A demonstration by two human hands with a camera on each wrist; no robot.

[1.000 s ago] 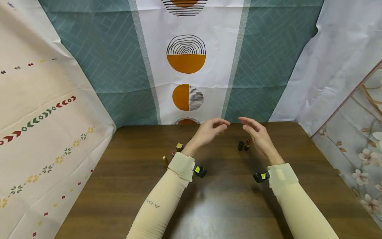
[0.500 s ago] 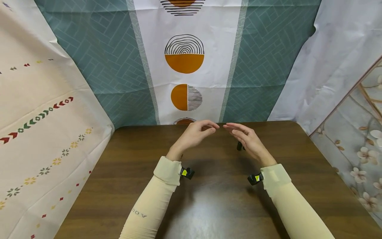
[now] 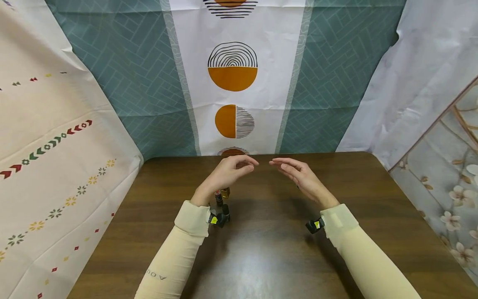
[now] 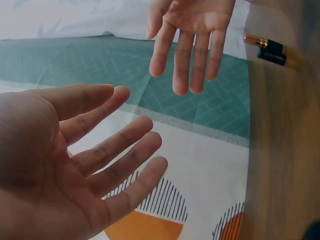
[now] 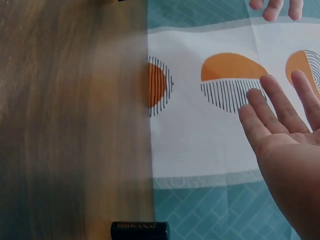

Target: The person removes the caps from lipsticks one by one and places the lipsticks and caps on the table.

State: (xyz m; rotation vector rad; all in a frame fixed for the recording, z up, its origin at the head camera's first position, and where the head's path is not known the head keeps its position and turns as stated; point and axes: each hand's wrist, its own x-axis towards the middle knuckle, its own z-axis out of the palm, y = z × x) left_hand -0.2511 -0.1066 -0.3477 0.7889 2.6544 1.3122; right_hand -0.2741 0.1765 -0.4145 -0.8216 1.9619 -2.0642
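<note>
Both hands hover above the table with relaxed fingers and hold nothing, their fingertips facing each other across a small gap. In the head view my left hand [image 3: 225, 173] is in front of several small cosmetics: a red-topped lipstick [image 3: 218, 198], a gold block-shaped piece [image 3: 225, 192] and a dark cylinder [image 3: 225, 211] by the wrist camera. My right hand [image 3: 300, 176] hides most of the pair behind it. The left wrist view shows that pair: an uncapped lipstick with a coppery tube [image 4: 256, 40] and a black cap [image 4: 272, 56]. A black lettered cylinder [image 5: 140, 231] lies along the right wrist view's bottom edge.
The brown wooden table [image 3: 276, 249] ends at a hanging cloth [image 3: 261, 83] with orange circles and teal sides. A cream patterned cloth [image 3: 74, 166] hangs at the left, a floral one [image 3: 444, 187] at the right.
Both hands have moved left and slightly down, the left one farther. The lipstick and cap at the right, visible earlier, are now almost wholly behind the right hand.
</note>
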